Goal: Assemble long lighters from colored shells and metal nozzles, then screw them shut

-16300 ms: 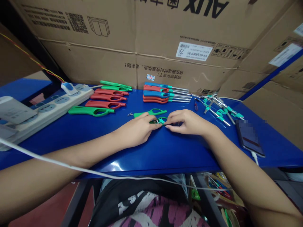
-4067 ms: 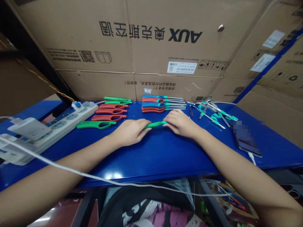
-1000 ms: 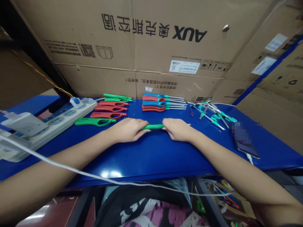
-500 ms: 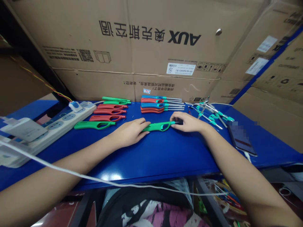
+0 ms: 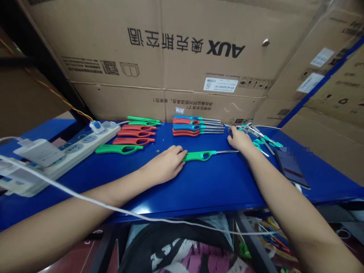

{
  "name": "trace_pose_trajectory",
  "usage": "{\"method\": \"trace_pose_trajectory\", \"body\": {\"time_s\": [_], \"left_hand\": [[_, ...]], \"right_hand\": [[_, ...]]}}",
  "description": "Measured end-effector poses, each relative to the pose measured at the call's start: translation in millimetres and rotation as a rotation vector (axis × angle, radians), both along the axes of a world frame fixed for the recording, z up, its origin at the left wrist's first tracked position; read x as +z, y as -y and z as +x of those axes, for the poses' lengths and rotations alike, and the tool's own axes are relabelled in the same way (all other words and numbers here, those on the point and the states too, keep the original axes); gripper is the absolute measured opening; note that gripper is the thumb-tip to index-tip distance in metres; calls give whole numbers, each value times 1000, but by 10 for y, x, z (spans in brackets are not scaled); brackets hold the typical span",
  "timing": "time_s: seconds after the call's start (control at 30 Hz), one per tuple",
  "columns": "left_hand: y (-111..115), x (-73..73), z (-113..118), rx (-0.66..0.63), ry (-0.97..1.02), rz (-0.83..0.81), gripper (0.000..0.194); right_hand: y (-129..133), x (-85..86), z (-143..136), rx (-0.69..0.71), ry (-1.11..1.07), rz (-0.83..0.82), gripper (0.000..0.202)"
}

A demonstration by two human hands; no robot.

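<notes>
On the left, red and green handles (image 5: 134, 141) lie beside the power strip (image 5: 85, 141). My left hand (image 5: 167, 165) pinches the left end of the green lighter (image 5: 195, 156) at the blue table (image 5: 193, 189). My right hand (image 5: 239, 138) bends its fingers near the metal rods (image 5: 267, 137); whether they pinch something, I cannot tell. Rightmost is the phone (image 5: 292, 167).

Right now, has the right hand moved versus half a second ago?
Yes. Against the AUX print, the right hand has moved rightward and forward, away from the held green lighter.
</notes>
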State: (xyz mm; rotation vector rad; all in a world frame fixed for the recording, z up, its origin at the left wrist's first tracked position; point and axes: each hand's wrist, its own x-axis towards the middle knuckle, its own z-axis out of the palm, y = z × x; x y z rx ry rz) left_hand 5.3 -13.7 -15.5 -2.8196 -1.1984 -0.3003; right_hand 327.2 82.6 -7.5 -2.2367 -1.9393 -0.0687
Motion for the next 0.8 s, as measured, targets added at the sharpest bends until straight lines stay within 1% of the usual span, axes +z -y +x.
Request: {"method": "trace_pose_trajectory", "body": {"time_s": [0.03,0.07,0.17,0.2,0.23,0.3,0.33,0.4,0.47,0.53,0.6,0.73,0.8], "left_hand": [[21,-4,12,-1,0,9,39],[43,-8,25,-2,-1,16,39],[104,-14,61,-7,-13,34,41],[122,-13,71,-11,-22,37,42],[136,-11,80,-16,-32,41,42],[160,-4,94,-28,-52,50,41],[169,0,100,-34,-58,58,40],[183,4,109,-46,-58,69,39],[194,3,114,-56,-43,63,36],[201,1,114,-67,-12,43,32],[200,-3,110,-82,20,34,29],[180,-12,94,-108,35,59,27],[168,-21,86,-116,31,76,27]], "right_hand": [[14,45,17,8,-26,49,36],[33,100,30,23,-58,133,33],[115,282,-21,125,-226,477,28],[147,333,-90,163,-327,546,28],[181,371,-190,212,-448,545,27],[251,399,-473,321,-687,439,22],[287,387,-643,408,-784,324,19],[354,322,-996,559,-922,113,20],[399,225,-1309,658,-1025,-39,21],[406,126,-1537,721,-1061,-91,20],[379,47,-1675,754,-1057,-101,18],[303,-22,-1778,756,-1047,-150,18],[290,-20,-1806,794,-1025,-140,19]]}}
